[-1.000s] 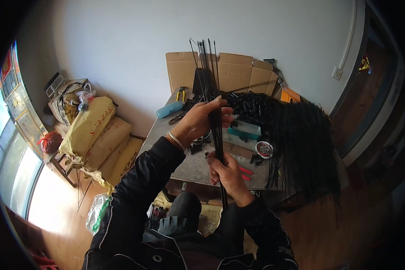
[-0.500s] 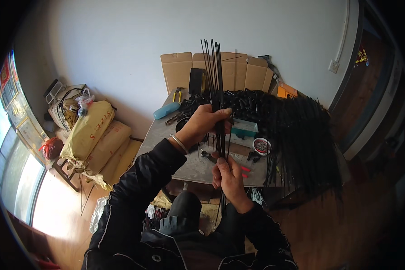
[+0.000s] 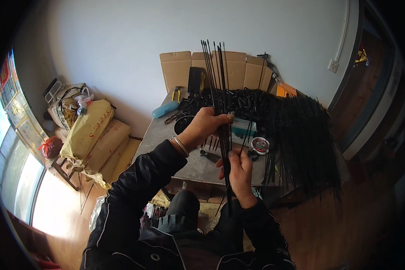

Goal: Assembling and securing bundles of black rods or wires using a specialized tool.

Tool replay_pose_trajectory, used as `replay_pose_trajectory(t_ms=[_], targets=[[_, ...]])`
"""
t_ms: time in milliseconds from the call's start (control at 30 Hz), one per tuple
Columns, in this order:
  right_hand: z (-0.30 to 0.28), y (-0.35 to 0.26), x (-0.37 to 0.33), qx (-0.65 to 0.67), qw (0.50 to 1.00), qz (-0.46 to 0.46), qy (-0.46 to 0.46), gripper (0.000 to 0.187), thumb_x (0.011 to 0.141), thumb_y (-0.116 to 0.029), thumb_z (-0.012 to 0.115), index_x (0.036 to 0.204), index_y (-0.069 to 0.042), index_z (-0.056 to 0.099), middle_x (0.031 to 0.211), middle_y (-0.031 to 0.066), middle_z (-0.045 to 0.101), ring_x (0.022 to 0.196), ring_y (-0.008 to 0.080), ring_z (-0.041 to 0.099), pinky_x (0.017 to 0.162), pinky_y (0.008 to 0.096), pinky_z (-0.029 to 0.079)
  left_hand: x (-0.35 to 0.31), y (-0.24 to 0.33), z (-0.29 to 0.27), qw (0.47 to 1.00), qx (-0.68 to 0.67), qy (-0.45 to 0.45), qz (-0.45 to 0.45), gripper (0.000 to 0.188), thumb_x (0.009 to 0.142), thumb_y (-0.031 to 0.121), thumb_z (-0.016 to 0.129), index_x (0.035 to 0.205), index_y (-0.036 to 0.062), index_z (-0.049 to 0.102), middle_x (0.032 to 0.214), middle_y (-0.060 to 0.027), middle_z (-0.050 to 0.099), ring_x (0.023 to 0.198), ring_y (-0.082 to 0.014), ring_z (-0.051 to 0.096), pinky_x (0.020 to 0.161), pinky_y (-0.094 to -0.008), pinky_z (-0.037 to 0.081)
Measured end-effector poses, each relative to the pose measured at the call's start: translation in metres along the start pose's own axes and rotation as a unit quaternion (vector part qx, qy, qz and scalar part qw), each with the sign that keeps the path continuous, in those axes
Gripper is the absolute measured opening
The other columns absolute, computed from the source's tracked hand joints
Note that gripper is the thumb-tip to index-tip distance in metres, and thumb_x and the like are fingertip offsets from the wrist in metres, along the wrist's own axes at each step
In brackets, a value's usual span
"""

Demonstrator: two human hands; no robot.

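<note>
Rods (image 3: 226, 140), slender and black, stand bunched before the bench (image 3: 159, 132) — left hand (image 3: 203, 127) clamped round them, right hand (image 3: 240, 176) clamped lower, one leaning rightward.

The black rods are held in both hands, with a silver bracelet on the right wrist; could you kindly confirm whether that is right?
Not quite: the head view shows the silver bracelet on the wrist of the left hand. The black rods are indeed held in both hands.

Sacks (image 3: 89, 129) lie left of table (image 3: 159, 135) and rods (image 3: 225, 144)
</note>
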State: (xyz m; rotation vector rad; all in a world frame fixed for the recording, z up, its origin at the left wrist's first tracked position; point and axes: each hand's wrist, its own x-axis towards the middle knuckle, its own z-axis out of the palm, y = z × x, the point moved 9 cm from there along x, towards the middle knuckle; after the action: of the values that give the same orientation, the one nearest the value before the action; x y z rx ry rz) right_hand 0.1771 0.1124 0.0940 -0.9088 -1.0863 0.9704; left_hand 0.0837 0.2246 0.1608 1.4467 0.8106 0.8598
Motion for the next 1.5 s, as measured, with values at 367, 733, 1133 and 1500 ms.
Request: replay_pose_trajectory(t_ms=[367, 733, 1133, 1500], targets=[[0.000, -0.015, 0.004, -0.023, 0.999, -0.027, 0.014, 0.026, 0.101, -0.026, 0.046, 0.099, -0.001, 0.049, 0.071, 0.0135, 0.064, 0.045, 0.0155, 0.055, 0.043, 0.0270, 0.045, -0.008, 0.009, 0.003, 0.997, 0.010, 0.074, 0.023, 0.024, 0.086, 0.028, 0.072, 0.083, 0.0049, 0.065, 0.069, 0.0000, 0.063, 0.056, -0.0067, 0.057, 0.048, -0.0216, 0.044], [0.017, -0.013, 0.007, -0.043, 0.997, -0.013, -0.056, 0.030, 0.102, -0.028, 0.044, 0.106, 0.000, 0.052, 0.076, 0.0122, 0.065, 0.050, 0.0145, 0.058, 0.046, 0.0258, 0.047, -0.004, -0.007, 0.024, 0.974, -0.226, 0.010, 0.003, 0.026, 0.097, 0.022, 0.055, 0.114, 0.0023, 0.058, 0.085, -0.0055, 0.062, 0.067, -0.0156, 0.061, 0.061, -0.0322, 0.055], [-0.215, -0.001, 0.090, -0.181, 0.963, 0.071, 0.185, 0.029, 0.094, -0.030, 0.051, 0.100, -0.002, 0.059, 0.064, 0.0072, 0.063, 0.045, 0.0111, 0.055, 0.039, 0.0256, 0.043, -0.003, -0.012, 0.022, 0.925, -0.368, -0.092, 0.018, 0.024, 0.098, 0.012, 0.051, 0.119, 0.0012, 0.053, 0.092, -0.0061, 0.061, 0.079, -0.0208, 0.062, 0.075, -0.0366, 0.053], [-0.199, -0.074, 0.113, -0.665, 0.707, -0.169, 0.173, 0.030, 0.090, -0.017, 0.059, 0.117, -0.006, 0.059, 0.109, 0.0160, 0.065, 0.097, 0.0317, 0.064, 0.081, 0.0419, 0.050, -0.009, -0.005, -0.009, 0.970, -0.225, -0.096, 0.011, 0.027, 0.098, 0.017, 0.052, 0.116, -0.0020, 0.059, 0.098, -0.0127, 0.068, 0.095, -0.0238, 0.066, 0.081, -0.0346, 0.054]])
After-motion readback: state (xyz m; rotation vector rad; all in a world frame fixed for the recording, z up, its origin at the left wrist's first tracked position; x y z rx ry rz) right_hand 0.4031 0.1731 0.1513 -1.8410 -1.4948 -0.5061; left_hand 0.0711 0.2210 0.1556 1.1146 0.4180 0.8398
